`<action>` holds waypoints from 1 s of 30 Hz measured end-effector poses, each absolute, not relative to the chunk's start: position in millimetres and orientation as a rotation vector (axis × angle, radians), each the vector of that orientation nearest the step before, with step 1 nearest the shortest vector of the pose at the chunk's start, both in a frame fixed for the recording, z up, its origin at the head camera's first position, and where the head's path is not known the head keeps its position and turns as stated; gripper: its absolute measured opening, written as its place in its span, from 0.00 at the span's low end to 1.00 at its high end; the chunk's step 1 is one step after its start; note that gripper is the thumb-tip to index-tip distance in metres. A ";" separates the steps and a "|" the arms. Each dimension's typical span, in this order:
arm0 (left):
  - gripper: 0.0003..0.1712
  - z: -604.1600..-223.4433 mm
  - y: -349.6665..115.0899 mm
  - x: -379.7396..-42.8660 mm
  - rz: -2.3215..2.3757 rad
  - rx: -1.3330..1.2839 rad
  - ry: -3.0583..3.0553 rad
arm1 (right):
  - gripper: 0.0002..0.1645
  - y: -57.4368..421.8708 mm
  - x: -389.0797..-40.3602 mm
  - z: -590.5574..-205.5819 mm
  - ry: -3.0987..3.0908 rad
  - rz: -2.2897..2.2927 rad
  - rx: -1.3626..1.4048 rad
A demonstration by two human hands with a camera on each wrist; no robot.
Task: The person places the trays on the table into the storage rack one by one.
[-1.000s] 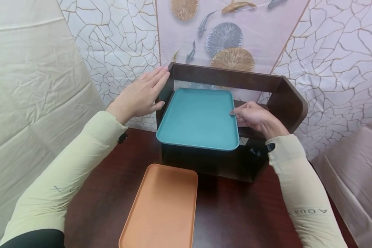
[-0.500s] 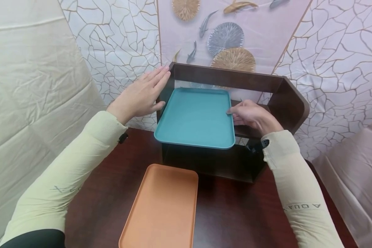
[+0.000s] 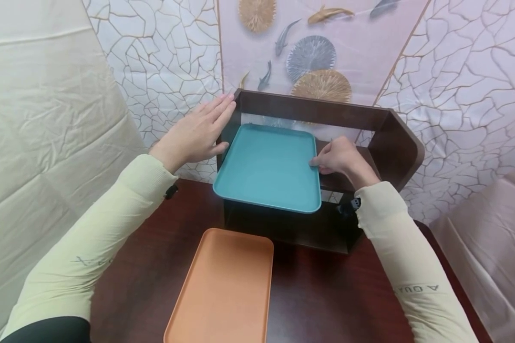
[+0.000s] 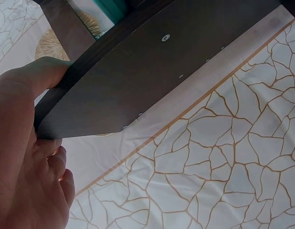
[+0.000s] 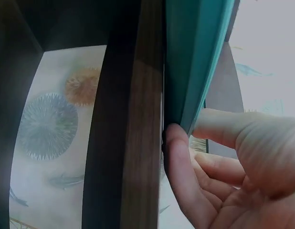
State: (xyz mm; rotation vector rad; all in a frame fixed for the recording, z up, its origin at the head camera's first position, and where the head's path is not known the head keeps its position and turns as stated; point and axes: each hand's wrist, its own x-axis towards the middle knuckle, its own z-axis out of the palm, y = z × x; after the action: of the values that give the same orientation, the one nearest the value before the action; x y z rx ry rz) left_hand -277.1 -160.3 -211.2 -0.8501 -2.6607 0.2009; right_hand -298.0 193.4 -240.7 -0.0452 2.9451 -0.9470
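A teal tray (image 3: 270, 166) lies in the upper level of a dark brown wooden shelf (image 3: 313, 105), its near end jutting out past the shelf front. My right hand (image 3: 341, 155) pinches the tray's right rim between thumb and fingers; in the right wrist view the fingertips (image 5: 178, 136) are on the teal edge beside the brown shelf board. My left hand (image 3: 197, 128) rests against the top left corner of the shelf, fingers straight and together, thumb at the front edge. From the left wrist, the panel's outer face (image 4: 123, 76) shows with a screw in it.
An orange tray (image 3: 225, 286) lies on the dark red-brown table (image 3: 326, 295) in front of the shelf. A patterned cloth (image 3: 171, 47) hangs behind. Beige cloth (image 3: 43, 143) hangs at the left, with more (image 3: 493, 228) at the right.
My right hand and the teal tray have shifted a little to the left, and the near right corner of the tray sits slightly lower. The left hand stays at the shelf corner.
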 end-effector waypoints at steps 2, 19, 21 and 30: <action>0.51 -212.3 -160.5 -277.2 0.204 -0.846 -2.661 | 0.16 192.6 -296.8 -243.0 2.985 -0.923 -0.066; 0.51 -208.2 -161.7 -279.8 0.204 -0.873 -2.665 | 0.20 222.6 -230.6 -219.0 3.029 -0.789 -0.234; 0.51 -207.2 -162.0 -280.0 0.195 -0.879 -2.669 | 0.20 226.7 -220.9 -219.9 2.980 -0.791 -0.267; 0.51 -209.0 -161.6 -279.9 0.190 -0.869 -2.683 | 0.13 229.9 -182.5 -258.5 2.732 -0.899 -0.409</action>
State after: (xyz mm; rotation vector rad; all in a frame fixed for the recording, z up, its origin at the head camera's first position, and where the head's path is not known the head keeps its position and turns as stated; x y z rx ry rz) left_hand -279.9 -161.6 -209.0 -0.8693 -2.6834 0.1898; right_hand -182.5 229.9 -258.5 -0.4089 2.7322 -0.8989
